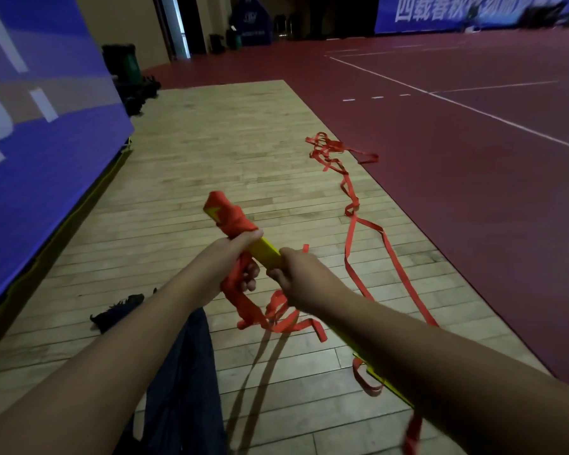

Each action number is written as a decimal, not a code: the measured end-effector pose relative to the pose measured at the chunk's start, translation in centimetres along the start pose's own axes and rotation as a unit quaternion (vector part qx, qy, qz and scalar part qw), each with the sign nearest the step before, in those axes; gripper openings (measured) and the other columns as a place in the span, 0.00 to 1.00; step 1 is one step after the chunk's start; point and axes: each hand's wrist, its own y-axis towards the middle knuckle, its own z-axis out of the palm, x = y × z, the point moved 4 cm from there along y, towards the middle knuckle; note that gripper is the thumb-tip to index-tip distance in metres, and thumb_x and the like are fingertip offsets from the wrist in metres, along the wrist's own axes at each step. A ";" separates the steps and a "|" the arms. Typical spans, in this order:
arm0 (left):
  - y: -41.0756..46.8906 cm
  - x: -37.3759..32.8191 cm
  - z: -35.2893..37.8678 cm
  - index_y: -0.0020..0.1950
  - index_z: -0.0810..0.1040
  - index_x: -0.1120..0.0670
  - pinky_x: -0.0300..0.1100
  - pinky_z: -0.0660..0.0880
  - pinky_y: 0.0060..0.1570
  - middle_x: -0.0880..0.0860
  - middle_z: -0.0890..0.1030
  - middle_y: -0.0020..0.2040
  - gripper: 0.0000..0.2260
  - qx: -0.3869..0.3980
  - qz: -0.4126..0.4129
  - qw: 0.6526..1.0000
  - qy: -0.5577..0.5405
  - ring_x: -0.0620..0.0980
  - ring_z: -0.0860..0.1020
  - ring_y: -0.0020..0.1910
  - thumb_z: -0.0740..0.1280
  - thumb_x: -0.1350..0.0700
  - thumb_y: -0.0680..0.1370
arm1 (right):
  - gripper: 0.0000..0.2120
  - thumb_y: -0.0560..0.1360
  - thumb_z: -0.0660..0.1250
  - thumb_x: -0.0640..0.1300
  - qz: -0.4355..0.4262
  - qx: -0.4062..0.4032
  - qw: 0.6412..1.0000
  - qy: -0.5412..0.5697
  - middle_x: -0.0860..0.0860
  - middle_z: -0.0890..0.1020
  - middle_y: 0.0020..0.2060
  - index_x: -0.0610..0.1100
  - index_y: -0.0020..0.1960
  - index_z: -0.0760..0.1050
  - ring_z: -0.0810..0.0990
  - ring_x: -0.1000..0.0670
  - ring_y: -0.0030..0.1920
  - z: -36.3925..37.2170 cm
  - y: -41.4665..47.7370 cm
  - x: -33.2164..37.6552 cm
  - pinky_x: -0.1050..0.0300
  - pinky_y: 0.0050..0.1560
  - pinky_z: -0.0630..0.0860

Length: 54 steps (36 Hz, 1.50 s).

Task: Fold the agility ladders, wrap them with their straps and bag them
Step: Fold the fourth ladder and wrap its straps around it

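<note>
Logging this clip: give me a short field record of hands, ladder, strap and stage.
left grip: closed round the rung bundle beside its wrapped end
right grip: closed round the bundle's bare yellow part
rung bundle: yellow, far end wound in red strap
loose strap: trails over the wooden floor onto the red court
dark fabric: on floor under left forearm, possibly the bag
stage: wrapping unfinished

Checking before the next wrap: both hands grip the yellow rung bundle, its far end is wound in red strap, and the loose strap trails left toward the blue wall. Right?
No: in the head view the loose strap trails right, toward the maroon court, not the blue wall. Otherwise yes: left hand and right hand grip the yellow rung bundle, its far end wound in red.
</note>
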 end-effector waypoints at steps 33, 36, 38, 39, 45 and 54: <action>0.3 0.0 -2.7 0.54 0.71 0.56 0.42 0.79 0.29 0.61 0.79 0.39 0.21 -0.086 -0.038 0.995 -0.039 0.56 0.82 0.31 0.64 0.38 0.79 | 0.09 0.84 0.61 0.42 -0.004 0.067 0.997 0.048 0.48 0.78 0.44 0.41 0.63 0.73 0.77 0.53 0.38 1.0 -0.8 0.6 0.62 0.35 0.74; 0.2 -0.2 -2.7 0.52 0.73 0.60 0.39 0.76 0.27 0.58 0.76 0.34 0.19 -0.063 -0.031 0.995 -0.075 0.52 0.79 0.28 0.66 0.42 0.79 | 0.11 0.82 0.64 0.47 0.017 0.103 0.989 0.105 0.47 0.79 0.44 0.42 0.61 0.74 0.79 0.50 0.41 0.7 -0.8 0.4 0.57 0.41 0.78; 0.2 -0.8 -3.0 0.48 0.74 0.60 0.39 0.75 0.28 0.57 0.74 0.34 0.16 -0.048 0.005 0.993 -0.104 0.52 0.77 0.28 0.64 0.46 0.80 | 0.16 0.80 0.67 0.53 0.018 0.115 0.983 0.144 0.45 0.81 0.46 0.40 0.57 0.78 0.81 0.46 0.46 -0.1 -0.7 0.3 0.51 0.49 0.79; 0.0 -1.2 -3.1 0.48 0.74 0.60 0.40 0.75 0.29 0.57 0.75 0.34 0.14 -0.036 0.028 0.992 -0.116 0.52 0.77 0.29 0.63 0.48 0.81 | 0.17 0.79 0.67 0.55 0.018 0.120 0.980 0.159 0.46 0.81 0.45 0.40 0.56 0.79 0.80 0.47 0.45 -0.7 -0.7 0.2 0.51 0.49 0.77; -0.6 -2.1 -3.1 0.47 0.78 0.60 0.43 0.76 0.33 0.56 0.78 0.37 0.12 0.000 0.094 0.982 -0.164 0.52 0.79 0.33 0.62 0.52 0.79 | 0.14 0.75 0.73 0.56 0.019 0.143 0.972 0.185 0.52 0.81 0.37 0.46 0.51 0.80 0.81 0.52 0.38 -2.3 -0.6 0.0 0.59 0.39 0.74; -0.6 -0.2 -2.3 0.55 0.76 0.63 0.42 0.76 0.30 0.57 0.75 0.31 0.26 0.050 -0.018 0.999 0.002 0.53 0.75 0.29 0.61 0.39 0.79 | 0.13 0.78 0.72 0.40 0.057 0.177 0.955 0.230 0.44 0.84 0.42 0.42 0.60 0.74 0.86 0.44 0.37 -1.5 -0.8 -1.2 0.48 0.42 0.85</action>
